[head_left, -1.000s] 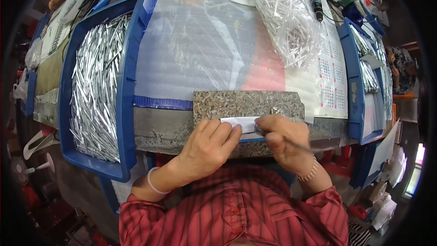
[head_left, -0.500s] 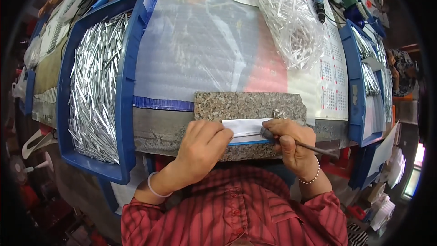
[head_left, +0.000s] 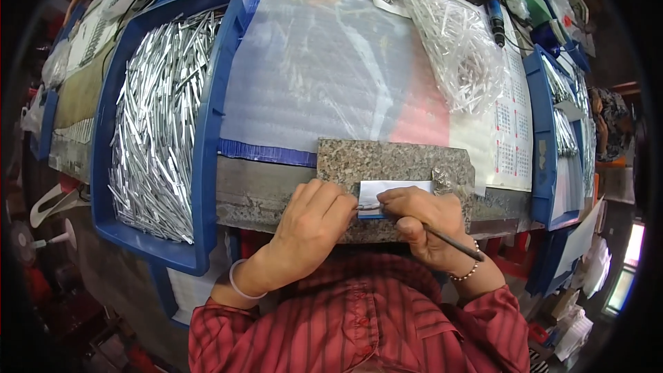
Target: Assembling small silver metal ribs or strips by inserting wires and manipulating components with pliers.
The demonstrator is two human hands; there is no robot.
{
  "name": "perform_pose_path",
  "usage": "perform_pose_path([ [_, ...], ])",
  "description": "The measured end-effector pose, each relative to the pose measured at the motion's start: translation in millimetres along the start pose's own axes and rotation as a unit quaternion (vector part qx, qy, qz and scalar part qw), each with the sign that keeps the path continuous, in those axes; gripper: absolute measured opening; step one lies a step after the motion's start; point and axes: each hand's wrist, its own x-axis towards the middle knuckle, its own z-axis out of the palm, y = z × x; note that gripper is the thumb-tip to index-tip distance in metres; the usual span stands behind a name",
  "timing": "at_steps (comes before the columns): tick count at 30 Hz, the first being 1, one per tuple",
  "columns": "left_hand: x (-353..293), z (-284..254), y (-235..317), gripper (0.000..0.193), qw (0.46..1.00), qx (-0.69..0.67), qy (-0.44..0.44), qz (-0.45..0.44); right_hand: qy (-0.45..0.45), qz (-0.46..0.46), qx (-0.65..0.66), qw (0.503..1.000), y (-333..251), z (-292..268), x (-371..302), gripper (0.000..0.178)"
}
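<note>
A white folded sheet with a blue lower edge (head_left: 397, 185) lies on a speckled granite slab (head_left: 397, 155) in front of me. My left hand (head_left: 314, 220) is closed at the sheet's left end, its fingertips pinching a thin silvery strip (head_left: 369, 206) that runs between the two hands. My right hand (head_left: 429, 224) grips a dark, thin-handled tool (head_left: 452, 243); its handle slants out toward my wrist. Its head is hidden under my fingers now, though earlier it showed as a grey rounded lump. The right fingertips press near the sheet's middle.
A blue bin (head_left: 207, 131) full of thin silvery strips stands to the left. Beyond the slab a plastic-covered mat (head_left: 311, 69) spreads out. At right lie a clear bag of pale strips (head_left: 463, 62) and another blue tray (head_left: 542, 145). A screwdriver-like blue-black tool (head_left: 496, 22) lies behind.
My right hand has moved left along the sheet, closer to my left hand, and its tool has tilted so the handle points more toward me. The whole view has shifted slightly.
</note>
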Motion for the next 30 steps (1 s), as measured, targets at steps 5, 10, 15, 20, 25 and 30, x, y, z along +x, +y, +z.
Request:
perform_pose_path([
  [5,-4,-2,-4,0.022,1.0,0.001,0.004,-0.005,0.083,-0.029,0.072,0.993,-18,-6,-3,0.025],
  [10,0,-2,-5,0.009,0.999,0.036,0.014,0.021,0.02,-0.063,-0.013,0.998,-13,21,17,0.021],
  [15,-2,0,-4,0.011,0.999,0.033,0.015,0.007,0.045,0.075,0.135,0.987,-9,0,3,0.024],
  [20,-1,-3,0,0.017,1.0,0.014,0.005,0.0,0.16,0.114,0.144,0.97,-12,-21,-26,0.043],
  [25,1,-4,2,0.017,1.0,0.026,-0.003,-0.01,0.237,0.075,0.119,0.961,-17,-36,-38,0.042],
  [30,2,-4,8,0.017,0.999,0.042,-0.007,-0.004,0.084,0.054,-0.055,0.993,1,-17,-32,0.039],
])
